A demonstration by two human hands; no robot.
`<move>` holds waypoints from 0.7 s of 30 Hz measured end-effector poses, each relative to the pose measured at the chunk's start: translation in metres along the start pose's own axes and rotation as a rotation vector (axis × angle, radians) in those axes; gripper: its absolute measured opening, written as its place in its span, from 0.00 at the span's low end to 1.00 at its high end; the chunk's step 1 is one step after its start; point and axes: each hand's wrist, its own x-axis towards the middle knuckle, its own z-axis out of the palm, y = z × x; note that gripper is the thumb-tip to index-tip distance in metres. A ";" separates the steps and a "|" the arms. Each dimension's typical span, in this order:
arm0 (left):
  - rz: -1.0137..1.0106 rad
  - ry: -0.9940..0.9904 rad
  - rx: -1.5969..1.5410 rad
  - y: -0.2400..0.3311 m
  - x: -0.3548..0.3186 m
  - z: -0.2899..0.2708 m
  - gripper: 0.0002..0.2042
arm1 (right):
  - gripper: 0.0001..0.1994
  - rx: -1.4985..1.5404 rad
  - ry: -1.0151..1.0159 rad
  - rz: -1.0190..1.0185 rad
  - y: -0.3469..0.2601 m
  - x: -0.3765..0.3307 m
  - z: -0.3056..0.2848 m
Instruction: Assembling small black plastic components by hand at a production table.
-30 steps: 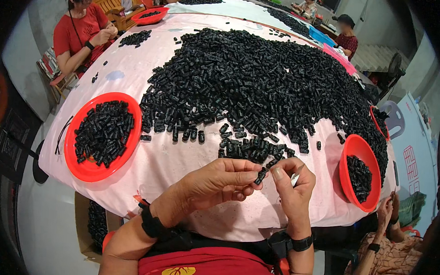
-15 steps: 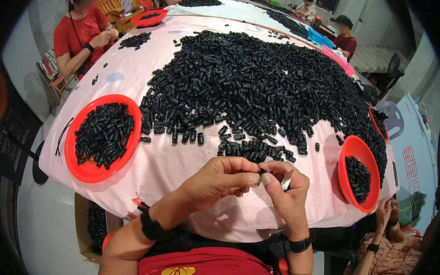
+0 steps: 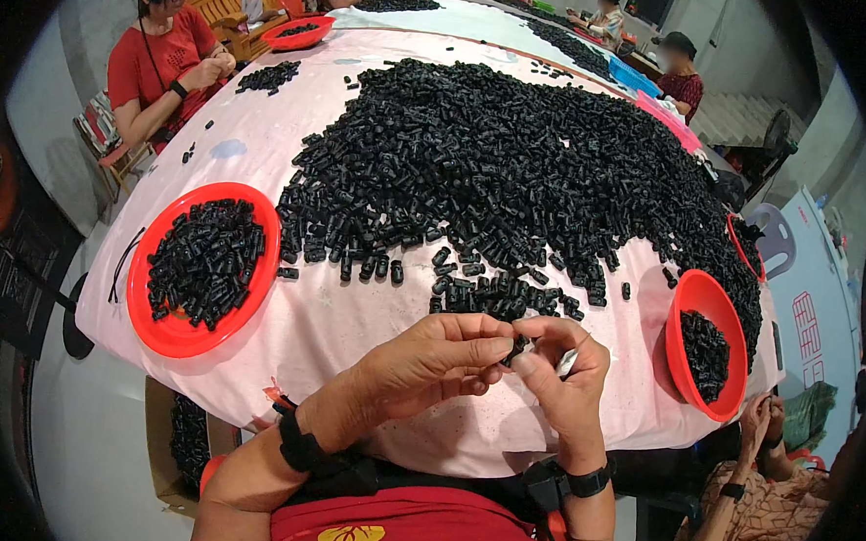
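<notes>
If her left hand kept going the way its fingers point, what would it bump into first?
Almost at once the right hand: the left hand points rightward, both pinching a small black plastic piece between them.

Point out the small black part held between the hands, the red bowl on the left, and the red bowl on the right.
small black part (image 3: 518,347), head view, its visible middle between the fingertips.
left red bowl (image 3: 160,333), head view, bare lower rim.
right red bowl (image 3: 698,294), head view, bare upper inside wall.
</notes>
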 end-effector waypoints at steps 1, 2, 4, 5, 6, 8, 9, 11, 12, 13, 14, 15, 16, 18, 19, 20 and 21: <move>0.000 0.002 -0.002 -0.001 0.000 -0.001 0.08 | 0.09 -0.083 -0.021 -0.001 -0.005 0.000 0.001; 0.018 0.008 0.010 -0.001 0.000 -0.002 0.08 | 0.10 -0.166 -0.043 -0.003 -0.008 0.000 0.002; 0.036 0.009 0.023 -0.002 0.000 -0.003 0.09 | 0.10 -0.163 -0.022 -0.035 -0.004 0.000 0.002; 0.041 0.003 0.025 -0.002 0.001 -0.003 0.08 | 0.10 -0.159 -0.003 -0.067 -0.003 0.000 0.003; 0.046 -0.004 0.026 -0.003 0.001 -0.004 0.08 | 0.10 -0.160 -0.002 -0.066 -0.002 -0.001 0.003; 0.038 -0.004 0.020 -0.003 0.001 -0.003 0.08 | 0.10 -0.111 0.026 -0.051 -0.001 -0.001 0.004; 0.030 -0.001 0.015 -0.003 0.002 -0.003 0.09 | 0.10 -0.111 0.026 -0.049 -0.001 0.000 0.004; 0.007 -0.008 0.013 -0.002 0.001 -0.003 0.09 | 0.10 -0.108 0.032 -0.081 -0.001 0.002 0.005; -0.014 -0.014 0.013 -0.001 0.001 -0.002 0.10 | 0.10 -0.109 0.033 -0.080 -0.001 0.002 0.006; -0.015 -0.015 0.013 -0.001 0.001 -0.003 0.10 | 0.09 -0.107 0.039 -0.072 -0.001 0.002 0.007; -0.017 -0.012 0.009 -0.002 0.001 -0.003 0.11 | 0.09 -0.105 0.046 -0.064 -0.001 0.001 0.007; -0.018 -0.006 0.004 -0.002 0.001 -0.004 0.12 | 0.09 -0.104 0.045 -0.063 -0.002 0.001 0.006; -0.018 -0.004 0.003 -0.002 0.000 -0.004 0.12 | 0.09 -0.167 0.059 -0.037 -0.004 0.000 0.004; -0.012 0.007 0.013 0.000 0.000 -0.004 0.13 | 0.09 -0.229 0.073 -0.011 -0.006 -0.001 -0.001; -0.011 0.007 0.013 -0.001 0.000 -0.005 0.13 | 0.09 -0.271 0.042 -0.010 -0.007 -0.001 -0.005; -0.008 -0.017 0.005 -0.003 0.001 -0.008 0.13 | 0.10 -0.312 0.010 -0.010 -0.008 -0.001 -0.007; -0.007 -0.042 -0.004 -0.004 0.002 -0.010 0.14 | 0.10 -0.313 0.011 -0.009 -0.009 -0.001 -0.006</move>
